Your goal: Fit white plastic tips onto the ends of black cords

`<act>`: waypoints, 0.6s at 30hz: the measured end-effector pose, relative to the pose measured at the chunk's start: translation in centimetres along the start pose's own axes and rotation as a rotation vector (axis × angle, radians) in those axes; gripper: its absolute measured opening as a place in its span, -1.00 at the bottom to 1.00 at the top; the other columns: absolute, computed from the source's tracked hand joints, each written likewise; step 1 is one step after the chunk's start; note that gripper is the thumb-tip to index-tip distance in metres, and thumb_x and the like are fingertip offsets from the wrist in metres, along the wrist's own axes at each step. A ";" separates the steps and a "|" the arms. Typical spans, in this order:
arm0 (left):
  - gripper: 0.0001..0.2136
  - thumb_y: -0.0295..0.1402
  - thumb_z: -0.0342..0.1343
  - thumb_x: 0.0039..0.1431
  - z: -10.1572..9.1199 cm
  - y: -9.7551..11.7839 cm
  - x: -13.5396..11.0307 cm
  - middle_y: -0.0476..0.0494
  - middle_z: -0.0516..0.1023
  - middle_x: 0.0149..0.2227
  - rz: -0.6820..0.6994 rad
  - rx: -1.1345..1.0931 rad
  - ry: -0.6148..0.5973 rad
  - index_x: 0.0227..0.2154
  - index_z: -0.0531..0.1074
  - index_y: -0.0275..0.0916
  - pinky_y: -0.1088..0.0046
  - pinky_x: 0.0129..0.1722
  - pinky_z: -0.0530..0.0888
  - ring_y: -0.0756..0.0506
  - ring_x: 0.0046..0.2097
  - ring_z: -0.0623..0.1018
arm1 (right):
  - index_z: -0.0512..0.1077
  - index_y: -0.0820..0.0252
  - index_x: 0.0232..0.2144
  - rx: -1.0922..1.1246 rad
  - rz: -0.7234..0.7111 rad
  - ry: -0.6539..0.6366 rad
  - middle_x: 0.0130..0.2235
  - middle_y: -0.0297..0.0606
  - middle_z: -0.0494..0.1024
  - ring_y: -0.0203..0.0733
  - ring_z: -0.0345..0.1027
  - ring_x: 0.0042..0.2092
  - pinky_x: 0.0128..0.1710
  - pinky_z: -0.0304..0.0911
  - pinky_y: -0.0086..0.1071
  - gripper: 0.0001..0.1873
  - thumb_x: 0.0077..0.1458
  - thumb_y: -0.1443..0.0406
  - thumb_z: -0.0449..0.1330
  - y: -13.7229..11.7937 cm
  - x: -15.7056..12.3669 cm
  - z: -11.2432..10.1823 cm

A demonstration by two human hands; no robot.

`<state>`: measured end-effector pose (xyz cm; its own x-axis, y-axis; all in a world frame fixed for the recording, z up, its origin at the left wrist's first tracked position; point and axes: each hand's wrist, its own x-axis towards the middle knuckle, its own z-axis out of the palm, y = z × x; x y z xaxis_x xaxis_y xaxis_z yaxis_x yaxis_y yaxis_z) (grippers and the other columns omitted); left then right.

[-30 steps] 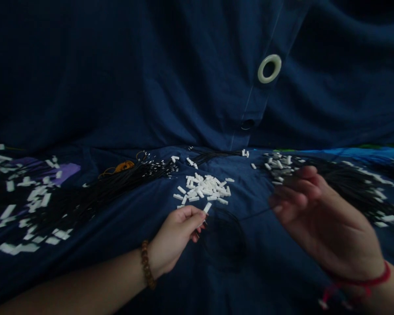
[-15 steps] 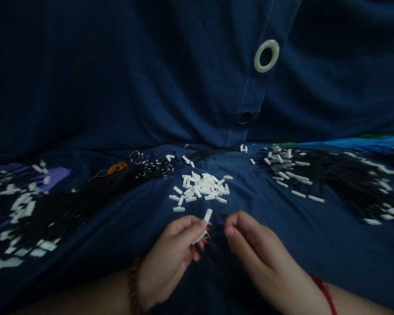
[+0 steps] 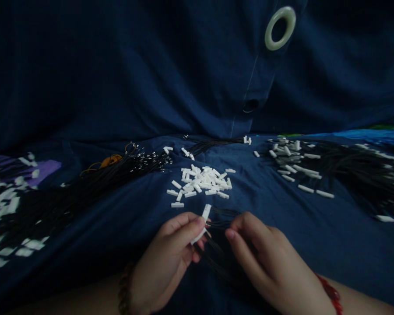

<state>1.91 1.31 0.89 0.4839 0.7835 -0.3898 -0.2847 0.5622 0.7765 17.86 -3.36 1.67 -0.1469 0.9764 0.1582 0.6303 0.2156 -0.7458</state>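
Because the slim white plastic connector (image 3: 206,211) juts at a slant from between the thumb and fingers of our left hand (image 3: 172,256), we do well to pinch it low and leave its free end in plain sight. A second white plastic piece (image 3: 198,236) shows just below the thumb, tilted the other way; we cannot tell whether the two are joined. Our left fingers are closed firmly on these pieces, and a light, steady pinch should stop them from twisting.

Thin black wires (image 3: 220,225) stretch from the connector toward our right hand (image 3: 269,262), whose fingers curl with thumb and forefinger close together. Whether they grip a wire we cannot tell. We judge it best to handle one strand at a time near its end, and to let the loose ones hang clear so that they do not snag or cross.

Just beyond our hands, a loose heap of small white plastic connectors (image 3: 205,180) lies on the dark blue cloth (image 3: 357,258). Farther out, a black wire bundle with shiny metal tips (image 3: 151,162) rests to the left, and another black wire bundle with white ends (image 3: 341,168) spreads to the right.
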 end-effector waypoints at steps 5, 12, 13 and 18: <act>-0.88 -0.42 0.02 0.09 0.0 0.0 -0.2 0.02 0.35 -0.52 -0.003 -0.018 -0.024 -0.51 0.37 -0.30 0.57 -0.44 0.22 0.09 -0.46 0.31 | 0.21 0.19 -0.43 -0.005 0.027 -0.013 -0.54 -0.41 0.34 -0.39 0.19 -0.56 -0.57 0.05 -0.51 -0.83 0.17 0.28 -0.09 -0.1 0.1 0.0; -0.88 -0.38 0.03 0.08 0.0 0.0 0.0 0.01 0.34 -0.52 0.000 0.029 -0.016 -0.52 0.36 -0.29 0.55 -0.45 0.21 0.08 -0.46 0.30 | 0.22 0.19 -0.46 -0.050 0.034 -0.044 -0.57 -0.42 0.32 -0.39 0.16 -0.59 -0.61 0.00 -0.50 -0.80 0.17 0.26 -0.08 -0.3 -0.1 -0.3; -0.87 -0.38 0.03 0.08 0.0 0.0 0.0 0.01 0.34 -0.52 0.002 0.040 -0.015 -0.52 0.36 -0.29 0.55 -0.45 0.21 0.07 -0.45 0.30 | 0.23 0.19 -0.46 -0.053 0.038 -0.050 -0.57 -0.41 0.32 -0.39 0.16 -0.58 -0.60 0.00 -0.50 -0.79 0.17 0.26 -0.09 -0.4 -0.1 -0.3; -0.86 -0.35 0.03 0.07 0.0 0.1 0.0 0.01 0.32 -0.53 0.010 0.127 -0.001 -0.53 0.34 -0.29 0.54 -0.47 0.20 0.06 -0.46 0.28 | 0.21 0.19 -0.49 -0.081 0.050 -0.059 -0.58 -0.41 0.31 -0.39 0.17 -0.57 -0.60 0.00 -0.50 -0.78 0.17 0.25 -0.09 -0.5 0.0 -0.5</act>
<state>1.94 1.38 0.97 0.4822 0.7885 -0.3817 -0.1826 0.5166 0.8365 17.88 -3.51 2.36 -0.1568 0.9842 0.0823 0.6972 0.1694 -0.6966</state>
